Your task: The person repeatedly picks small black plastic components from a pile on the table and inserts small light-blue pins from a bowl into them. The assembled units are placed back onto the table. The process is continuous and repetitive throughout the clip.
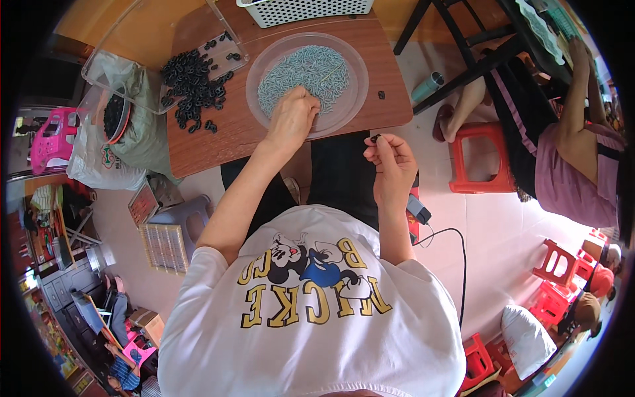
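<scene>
My left hand point(292, 118) reaches over the near side of a round, clear plastic dish point(359, 79). Its fingers are pinched together at the heap of small blue-grey pieces point(311, 69), thin and screw-like. What sits between those fingertips, if anything, is hidden. Just off the near edge of the brown table point(231, 135), my right hand point(391, 162) is closed with a small black plastic part point(375, 138) between thumb and fingers. A pile of similar black parts point(192, 83) lies left of the dish, partly inside a tipped clear box point(126, 86).
A white perforated basket point(307, 12) stands at the table's far edge. One loose black piece point(381, 94) lies to the right of the dish. Sacks point(142, 126) lean at the left. Right of the table are a red stool point(479, 159), a bottle point(428, 86) and a seated person point(562, 152).
</scene>
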Demonstrator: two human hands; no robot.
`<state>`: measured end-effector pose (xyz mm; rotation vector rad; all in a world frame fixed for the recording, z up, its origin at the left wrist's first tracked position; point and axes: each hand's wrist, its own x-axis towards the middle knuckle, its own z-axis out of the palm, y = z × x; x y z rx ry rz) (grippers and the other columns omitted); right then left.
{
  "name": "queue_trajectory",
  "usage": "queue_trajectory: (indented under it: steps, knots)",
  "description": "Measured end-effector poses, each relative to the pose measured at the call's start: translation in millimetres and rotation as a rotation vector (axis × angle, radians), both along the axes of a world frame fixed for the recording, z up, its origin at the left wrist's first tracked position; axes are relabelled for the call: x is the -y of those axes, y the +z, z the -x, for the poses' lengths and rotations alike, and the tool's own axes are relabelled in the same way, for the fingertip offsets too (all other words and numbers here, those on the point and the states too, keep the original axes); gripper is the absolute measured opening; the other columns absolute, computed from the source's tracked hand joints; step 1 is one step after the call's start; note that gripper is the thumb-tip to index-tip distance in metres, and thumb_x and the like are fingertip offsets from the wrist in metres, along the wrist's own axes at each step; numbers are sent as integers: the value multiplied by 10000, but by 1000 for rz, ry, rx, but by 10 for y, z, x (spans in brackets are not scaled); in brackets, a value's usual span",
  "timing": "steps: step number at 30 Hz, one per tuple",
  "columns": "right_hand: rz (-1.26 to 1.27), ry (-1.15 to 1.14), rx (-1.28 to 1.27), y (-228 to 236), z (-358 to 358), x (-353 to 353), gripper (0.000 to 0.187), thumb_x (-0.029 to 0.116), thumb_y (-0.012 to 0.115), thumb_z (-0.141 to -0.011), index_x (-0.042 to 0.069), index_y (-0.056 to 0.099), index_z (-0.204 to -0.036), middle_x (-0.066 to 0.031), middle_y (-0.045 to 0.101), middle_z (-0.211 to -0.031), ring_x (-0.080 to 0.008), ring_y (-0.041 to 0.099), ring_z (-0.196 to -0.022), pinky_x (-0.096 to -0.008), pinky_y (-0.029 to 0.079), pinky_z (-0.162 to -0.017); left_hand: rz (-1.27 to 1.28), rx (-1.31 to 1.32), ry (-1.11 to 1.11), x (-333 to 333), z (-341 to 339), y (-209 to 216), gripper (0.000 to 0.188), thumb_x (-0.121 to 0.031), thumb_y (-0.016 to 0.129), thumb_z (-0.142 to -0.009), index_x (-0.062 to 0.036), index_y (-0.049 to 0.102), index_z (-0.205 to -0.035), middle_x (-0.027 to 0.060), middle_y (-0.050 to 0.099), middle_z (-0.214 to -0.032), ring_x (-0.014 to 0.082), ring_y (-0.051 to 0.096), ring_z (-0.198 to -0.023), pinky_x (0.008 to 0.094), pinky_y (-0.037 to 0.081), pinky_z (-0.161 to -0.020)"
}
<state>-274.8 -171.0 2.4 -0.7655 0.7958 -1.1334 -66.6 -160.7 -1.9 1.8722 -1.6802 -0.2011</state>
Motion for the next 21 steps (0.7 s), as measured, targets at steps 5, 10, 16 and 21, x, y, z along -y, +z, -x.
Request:
queue_trajectory:
  steps: [5,10,16,21]
  knots:
    - [22,42,20,38,-92,44,115,22,592,-859,-33,600,-959,-119,658,-808,-143,639,-710,-221,489,-643,37,91,-34,39,-36,-85,104,-12,645,-731,20,648,-830,141,563,-785,309,562,-817,379,448,-739]
    - [48,141,-12,146,-269,52,128,2,620,-829,-34,614,-953,-98,656,-815,-127,629,-709,-217,482,-641,77,-179,-5,-24,-71,55,109,-16,621,-775,13,627,-880,109,582,-833,243,561,-779,355,459,-707]
    - [98,288,-51,180,-501,4,148,3,652,-804,-42,640,-945,-60,644,-800,-107,615,-697,-200,482,-628,46,-1426,109,-570,-75,387,101,-40,599,-862,16,621,-943,49,612,-845,95,549,-709,232,467,-666]
    - [108,374,-92,311,-773,-143,193,-9,650,-801,-50,642,-989,-79,659,-828,-108,618,-693,-200,492,-638,125,-1881,160,-957,-16,439,146,-27,607,-851,14,629,-989,74,647,-828,106,588,-688,205,485,-647]
